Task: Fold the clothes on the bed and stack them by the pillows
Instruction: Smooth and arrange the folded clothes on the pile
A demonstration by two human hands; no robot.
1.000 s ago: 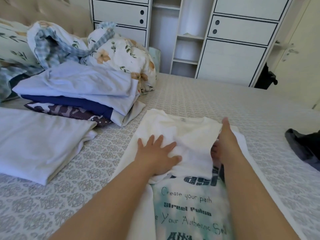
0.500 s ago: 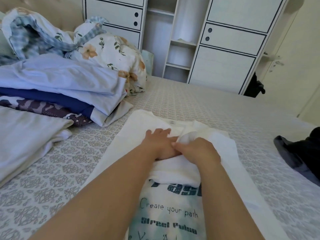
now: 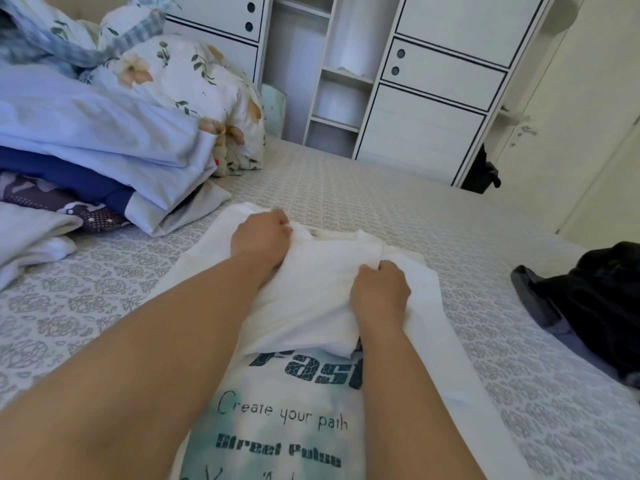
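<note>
At the far left edge a folded pale sheet (image 3: 27,233) hangs partly out of view, and just behind it sits a stack of folded clothes (image 3: 104,147): light blue on top, dark blue under it, a patterned purple piece at the bottom. A flowered pillow (image 3: 194,84) lies behind the stack, touching it. Bare patterned bedspread (image 3: 86,299) runs between the stack and the white T-shirt (image 3: 311,306), which lies flat in the middle of the bed, its collar end toward the wardrobe.

The left hand (image 3: 259,237) has its fingers curled into the shirt's folded-over top layer near the collar, gripping the cloth. The right hand (image 3: 379,289) pinches the same folded layer at its right side, fingers closed on the fabric.

The shirt's print reads "Create your path" and "Street Pulse"; a larger word above is half covered, showing "ast".

Right of the shirt the bedspread is open as far as a dark garment (image 3: 588,306) at the right edge. A white wardrobe (image 3: 433,98) stands beyond the bed.
</note>
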